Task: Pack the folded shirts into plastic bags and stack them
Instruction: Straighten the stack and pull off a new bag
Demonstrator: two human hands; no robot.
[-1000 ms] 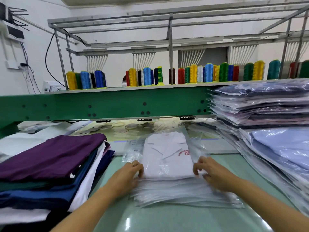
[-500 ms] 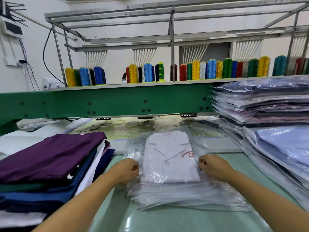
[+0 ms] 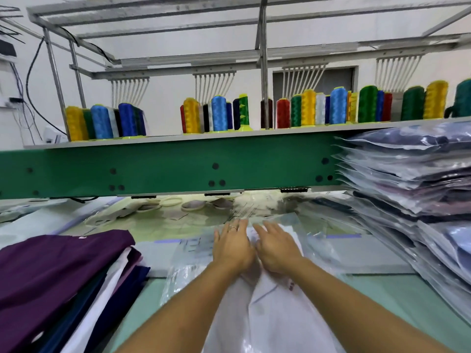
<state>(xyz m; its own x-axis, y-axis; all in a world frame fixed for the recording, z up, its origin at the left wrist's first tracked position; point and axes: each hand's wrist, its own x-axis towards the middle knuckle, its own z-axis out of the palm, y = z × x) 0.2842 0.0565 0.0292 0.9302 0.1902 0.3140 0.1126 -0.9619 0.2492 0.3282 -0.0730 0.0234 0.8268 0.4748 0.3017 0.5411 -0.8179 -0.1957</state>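
Shirt (image 3: 275, 314), one, bagged, under left grip (image 3: 233, 248) and right grip (image 3: 276, 248), both flat, released, one folded pile (image 3: 63, 271), one bagged stack (image 3: 407, 174)

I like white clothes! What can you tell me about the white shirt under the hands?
The white shirt is soft-looking cloth with a small red mark, lying flat on the green table inside a shiny clear bag. It reaches from the picture's bottom edge up the middle. The left hand and right hand press on its far end with straight fingers.
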